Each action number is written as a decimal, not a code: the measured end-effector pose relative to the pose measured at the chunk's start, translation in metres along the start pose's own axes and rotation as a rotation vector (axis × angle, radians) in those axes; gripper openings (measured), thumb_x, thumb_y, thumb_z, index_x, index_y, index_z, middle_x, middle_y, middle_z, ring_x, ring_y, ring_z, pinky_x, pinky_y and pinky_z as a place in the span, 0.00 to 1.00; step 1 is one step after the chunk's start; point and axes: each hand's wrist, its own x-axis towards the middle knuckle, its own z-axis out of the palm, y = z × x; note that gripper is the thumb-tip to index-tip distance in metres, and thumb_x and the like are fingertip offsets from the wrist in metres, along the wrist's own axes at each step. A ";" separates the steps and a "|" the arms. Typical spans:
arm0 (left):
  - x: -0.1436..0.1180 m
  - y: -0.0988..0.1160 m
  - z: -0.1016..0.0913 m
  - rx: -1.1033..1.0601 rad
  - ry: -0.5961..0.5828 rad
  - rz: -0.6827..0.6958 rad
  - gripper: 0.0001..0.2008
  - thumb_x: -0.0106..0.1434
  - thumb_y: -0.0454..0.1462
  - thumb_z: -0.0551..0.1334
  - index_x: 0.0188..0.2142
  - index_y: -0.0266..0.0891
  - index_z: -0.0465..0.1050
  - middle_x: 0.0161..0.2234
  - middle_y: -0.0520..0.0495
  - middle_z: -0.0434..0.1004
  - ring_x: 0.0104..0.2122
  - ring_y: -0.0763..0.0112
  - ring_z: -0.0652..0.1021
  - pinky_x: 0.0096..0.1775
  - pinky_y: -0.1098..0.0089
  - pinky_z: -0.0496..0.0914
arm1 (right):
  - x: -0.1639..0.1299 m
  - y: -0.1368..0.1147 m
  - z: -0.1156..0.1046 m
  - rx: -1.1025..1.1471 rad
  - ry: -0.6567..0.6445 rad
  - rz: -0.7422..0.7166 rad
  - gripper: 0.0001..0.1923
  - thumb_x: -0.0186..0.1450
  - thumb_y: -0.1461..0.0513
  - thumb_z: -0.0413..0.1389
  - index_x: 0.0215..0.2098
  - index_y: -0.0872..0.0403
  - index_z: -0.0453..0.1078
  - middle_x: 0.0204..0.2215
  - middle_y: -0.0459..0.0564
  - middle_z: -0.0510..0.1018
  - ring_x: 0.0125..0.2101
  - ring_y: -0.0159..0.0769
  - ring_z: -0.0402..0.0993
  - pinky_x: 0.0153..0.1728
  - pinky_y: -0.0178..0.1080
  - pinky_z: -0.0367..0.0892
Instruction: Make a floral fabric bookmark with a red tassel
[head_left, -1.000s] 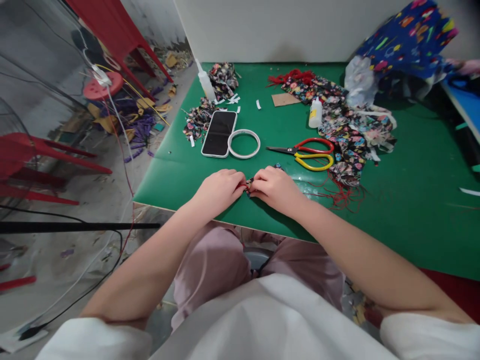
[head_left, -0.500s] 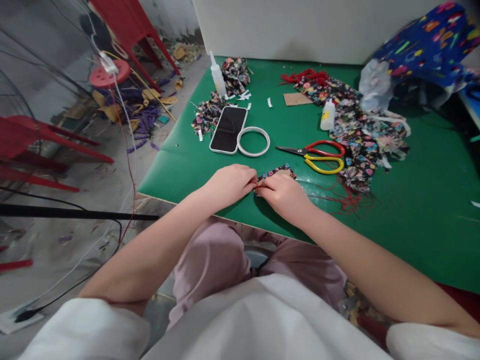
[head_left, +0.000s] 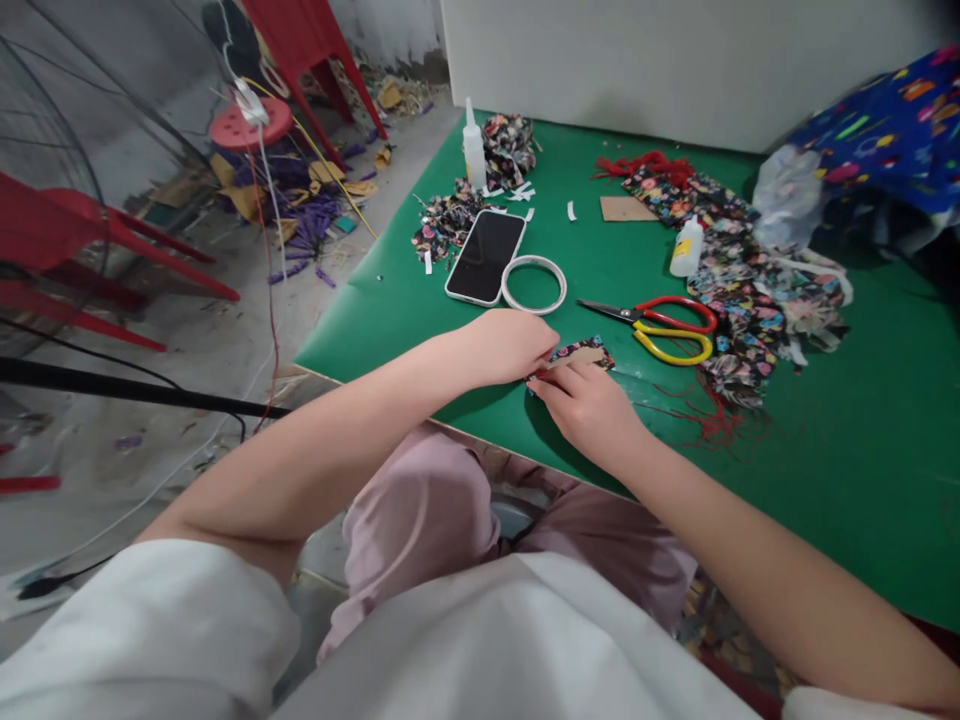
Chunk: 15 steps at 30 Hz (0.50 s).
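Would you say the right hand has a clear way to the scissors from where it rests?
Probably yes: the right hand lies near the scissors, with only bare green table between.

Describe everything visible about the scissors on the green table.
The scissors lie flat on the green table, closed, with the dark metal blades pointing left toward the white ring. One handle loop is red, the other yellow, and both look like coated metal or plastic. The loops sit beside a heap of flowered cloth scraps, with loose red threads just below. Neither hand touches them; the right hand is nearest, pressing a small flowered cloth piece with the left hand.
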 end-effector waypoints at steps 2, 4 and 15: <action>0.004 0.002 -0.003 0.002 -0.017 -0.006 0.11 0.61 0.34 0.52 0.32 0.36 0.73 0.30 0.44 0.76 0.30 0.65 0.75 0.30 0.70 0.63 | -0.001 -0.001 -0.001 -0.003 -0.002 0.006 0.12 0.65 0.67 0.47 0.40 0.59 0.72 0.35 0.56 0.75 0.37 0.40 0.65 0.38 0.42 0.60; 0.009 0.003 -0.005 0.010 -0.026 -0.001 0.11 0.61 0.33 0.52 0.32 0.35 0.74 0.29 0.43 0.76 0.31 0.64 0.76 0.30 0.69 0.63 | -0.002 -0.002 -0.002 -0.009 -0.019 0.014 0.13 0.64 0.67 0.47 0.41 0.60 0.72 0.36 0.56 0.75 0.36 0.40 0.64 0.38 0.42 0.61; 0.026 0.003 -0.012 0.067 -0.096 0.106 0.11 0.58 0.32 0.54 0.34 0.34 0.76 0.30 0.39 0.78 0.30 0.63 0.75 0.28 0.69 0.63 | -0.002 -0.004 -0.006 -0.001 -0.033 -0.012 0.15 0.61 0.70 0.46 0.43 0.62 0.70 0.36 0.57 0.74 0.36 0.42 0.64 0.37 0.43 0.62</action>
